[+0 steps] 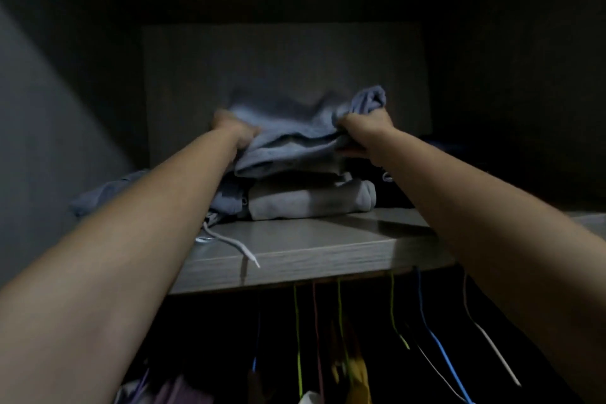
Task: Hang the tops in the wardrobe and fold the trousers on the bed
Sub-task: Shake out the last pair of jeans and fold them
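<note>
So I'm reaching up into the wardrobe with both arms, and the folded blue-grey garment (295, 141) is sitting right between my hands. My left grip (236, 131) is bunching its left end and my right grip (364, 133) is clamping its right end, fingers curled into the cloth on both sides, so neither is empty. I'm guessing it's a pair of folded trousers, but it's dark and blurry in here, so don't quote me.

The bit that matters is that its long axis is running left to right, roughly parallel to the front edge of the shelf (295, 266). My two grips are sitting at about the same depth, so neither one is nearer. It's resting on top of a grey folded garment (305, 203), mid-shelf and set back from the front edge. Whichever way I go, pushing it back or pulling it out, I think both sides need to travel together or the fold is going to skew.

Other stuff I'm noticing: another bluish garment (108, 190) is lying off to the left side of the shelf, and a white drawstring (229, 244) is trailing toward the front edge. Under the shelf, a green hanger (296, 321) and a blue hanger (433, 331) are hanging among others.
</note>
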The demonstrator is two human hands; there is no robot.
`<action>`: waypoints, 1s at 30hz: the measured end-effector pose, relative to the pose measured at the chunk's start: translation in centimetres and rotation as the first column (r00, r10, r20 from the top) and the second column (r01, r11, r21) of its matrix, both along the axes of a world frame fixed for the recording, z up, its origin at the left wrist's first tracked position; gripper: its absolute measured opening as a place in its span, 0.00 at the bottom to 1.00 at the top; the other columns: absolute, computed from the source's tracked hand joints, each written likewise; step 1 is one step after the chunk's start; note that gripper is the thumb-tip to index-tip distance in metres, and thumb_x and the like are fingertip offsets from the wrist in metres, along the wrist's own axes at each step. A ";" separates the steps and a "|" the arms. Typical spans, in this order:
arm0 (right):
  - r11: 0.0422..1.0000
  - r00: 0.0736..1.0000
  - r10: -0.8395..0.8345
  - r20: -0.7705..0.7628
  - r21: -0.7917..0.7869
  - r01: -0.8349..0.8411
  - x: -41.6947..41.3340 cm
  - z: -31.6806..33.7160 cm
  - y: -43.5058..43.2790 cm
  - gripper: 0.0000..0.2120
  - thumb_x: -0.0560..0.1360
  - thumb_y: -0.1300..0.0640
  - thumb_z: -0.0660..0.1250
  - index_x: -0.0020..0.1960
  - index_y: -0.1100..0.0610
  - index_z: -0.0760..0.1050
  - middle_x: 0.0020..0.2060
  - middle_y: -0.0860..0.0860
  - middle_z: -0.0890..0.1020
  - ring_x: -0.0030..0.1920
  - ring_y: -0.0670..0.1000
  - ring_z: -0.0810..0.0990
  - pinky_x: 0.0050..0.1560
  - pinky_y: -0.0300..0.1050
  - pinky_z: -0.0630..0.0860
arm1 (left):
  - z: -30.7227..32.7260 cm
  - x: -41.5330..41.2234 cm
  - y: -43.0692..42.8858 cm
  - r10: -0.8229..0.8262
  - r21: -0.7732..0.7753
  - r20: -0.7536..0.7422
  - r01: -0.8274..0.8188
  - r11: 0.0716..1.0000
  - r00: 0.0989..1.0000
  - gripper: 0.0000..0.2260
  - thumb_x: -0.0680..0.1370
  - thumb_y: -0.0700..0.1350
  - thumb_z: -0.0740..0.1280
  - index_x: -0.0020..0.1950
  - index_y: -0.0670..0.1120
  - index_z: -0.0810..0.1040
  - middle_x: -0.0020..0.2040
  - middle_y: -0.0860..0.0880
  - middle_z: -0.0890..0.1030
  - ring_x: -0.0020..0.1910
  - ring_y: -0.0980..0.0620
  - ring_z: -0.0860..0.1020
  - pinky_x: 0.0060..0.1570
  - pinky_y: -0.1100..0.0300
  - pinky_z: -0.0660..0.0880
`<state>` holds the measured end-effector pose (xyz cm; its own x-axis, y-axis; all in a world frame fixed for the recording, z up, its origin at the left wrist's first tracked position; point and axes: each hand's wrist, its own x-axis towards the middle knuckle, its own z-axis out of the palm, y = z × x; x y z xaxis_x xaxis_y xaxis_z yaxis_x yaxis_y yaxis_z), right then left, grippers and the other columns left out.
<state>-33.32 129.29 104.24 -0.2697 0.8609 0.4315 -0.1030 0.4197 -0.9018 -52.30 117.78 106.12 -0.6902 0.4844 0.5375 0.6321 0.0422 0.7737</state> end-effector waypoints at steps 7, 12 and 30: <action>0.989 0.889 0.042 0.457 -0.146 0.028 0.6 -2.1 0.8 0.22 0.79 0.43 0.66 0.63 0.59 0.71 0.51 0.61 0.81 0.43 0.58 0.84 0.34 0.50 0.84 | -2.3 0.8 1.5 -0.108 -0.585 -0.262 -0.069 0.808 0.959 0.13 0.82 0.44 0.61 0.60 0.36 0.74 0.53 0.39 0.79 0.47 0.41 0.80 0.44 0.52 0.77; 0.776 0.592 -0.610 0.526 0.547 0.313 0.3 -1.5 0.4 0.33 0.77 0.40 0.65 0.74 0.58 0.64 0.68 0.61 0.72 0.65 0.63 0.75 0.61 0.54 0.74 | -2.1 -0.5 2.4 -0.069 -0.586 -0.479 -0.260 0.768 0.875 0.22 0.83 0.51 0.58 0.74 0.39 0.67 0.72 0.40 0.70 0.67 0.40 0.72 0.63 0.52 0.70; 0.803 0.285 -0.532 0.797 0.581 -0.128 -0.1 -3.4 1.8 0.31 0.81 0.34 0.50 0.76 0.50 0.67 0.76 0.53 0.66 0.74 0.59 0.65 0.73 0.61 0.55 | -4.1 0.5 1.4 -0.338 -0.653 -0.636 -0.250 0.715 0.694 0.28 0.79 0.62 0.62 0.73 0.47 0.68 0.71 0.45 0.71 0.67 0.45 0.71 0.67 0.54 0.68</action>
<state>-33.45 131.06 100.83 -0.5969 0.7195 0.3551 0.7735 0.6336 0.0165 -51.84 119.14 101.99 -0.2372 0.9087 0.3436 0.9505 0.2902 -0.1113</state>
